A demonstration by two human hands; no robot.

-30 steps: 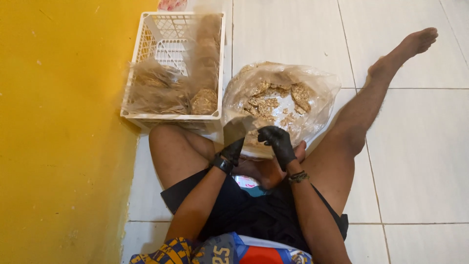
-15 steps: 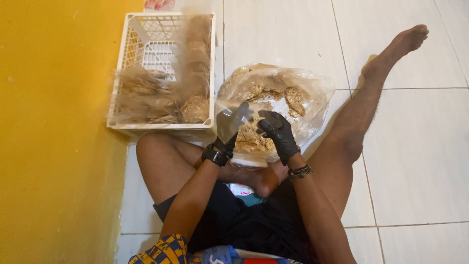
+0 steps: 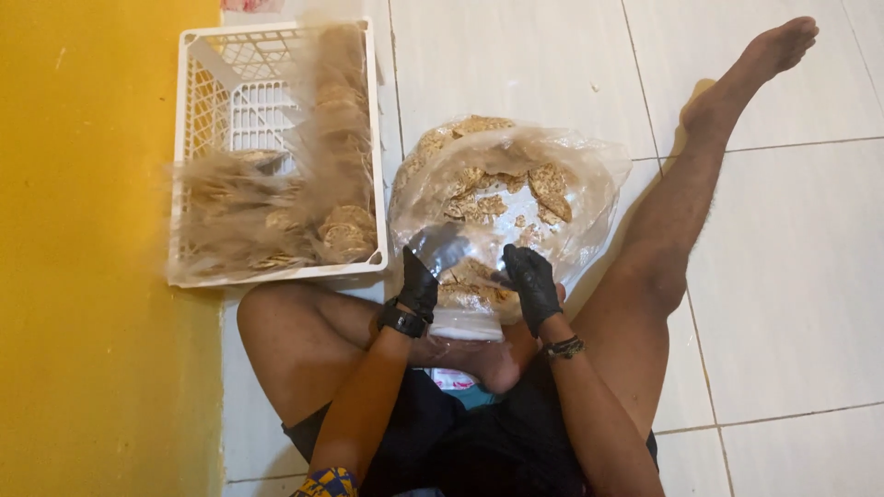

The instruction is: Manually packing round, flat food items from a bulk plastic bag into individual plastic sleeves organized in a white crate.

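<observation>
Head view: a large clear plastic bag (image 3: 502,198) of broken brown crackers (image 3: 551,189) sits at centre frame on the floor between the person's legs. The left hand (image 3: 421,283), in a black glove, pinches the bag's near edge; the right hand (image 3: 531,285), also gloved, is curled on the same edge just beside it. The floor (image 3: 516,64) is pale tile, with a yellow wall (image 3: 83,276) along the left. At upper left, a white plastic crate (image 3: 276,147) holds packed bags of round crackers (image 3: 345,230).
</observation>
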